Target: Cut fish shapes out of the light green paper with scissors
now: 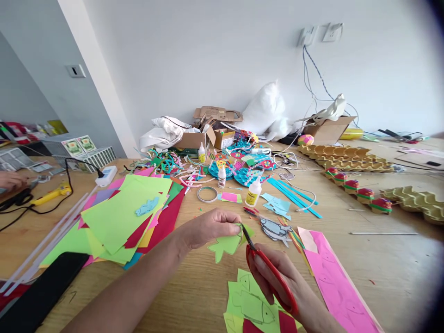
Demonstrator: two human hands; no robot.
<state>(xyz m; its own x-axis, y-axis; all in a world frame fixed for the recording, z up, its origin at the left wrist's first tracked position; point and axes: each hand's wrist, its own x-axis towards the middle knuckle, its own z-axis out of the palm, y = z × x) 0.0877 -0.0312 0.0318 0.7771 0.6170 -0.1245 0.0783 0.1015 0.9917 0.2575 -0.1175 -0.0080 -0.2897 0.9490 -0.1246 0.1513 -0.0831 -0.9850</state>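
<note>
Lime-green paper fish cutout [225, 246] pinched in a person's left hand [215, 225], red-handled scissors [252, 249] gripped in the right hand [287, 266], blades at the cutout's edge, over a wooden table [194, 296], near fish-drawn green sheets [251, 300].

Craft workroom — scissors [254, 250], stacked coloured paper [114, 217], glue bottles [253, 194], egg cartons [343, 159] — wooden table [385, 259].

Three white plastic bottles [254, 193], two wall outlets [333, 32], a solid five red-topped egg-carton cups [365, 195], and just one each of tape roll [208, 200], wall switch [75, 70] and held red-handled scissors [252, 249].
</note>
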